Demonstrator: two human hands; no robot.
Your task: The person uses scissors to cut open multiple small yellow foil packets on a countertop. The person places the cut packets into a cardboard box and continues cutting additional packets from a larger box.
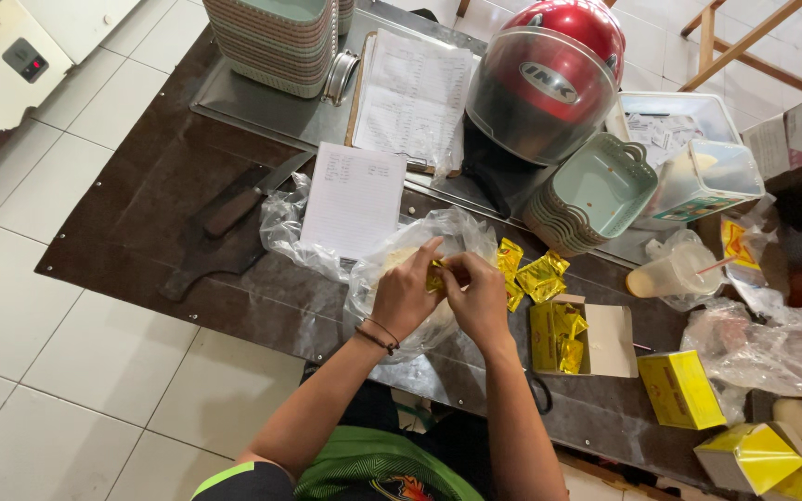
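Observation:
My left hand and my right hand meet over a clear plastic bag with pale contents on the dark table. Both pinch one small yellow sachet between their fingertips. More yellow sachets lie loose just right of my hands. An open cardboard box holding several more sachets sits right of my right wrist.
A red helmet, stacked pale green baskets, a clipboard with papers and a notebook stand behind. A knife on a dark board lies left. Yellow boxes, plastic bags and a bagged drink crowd the right.

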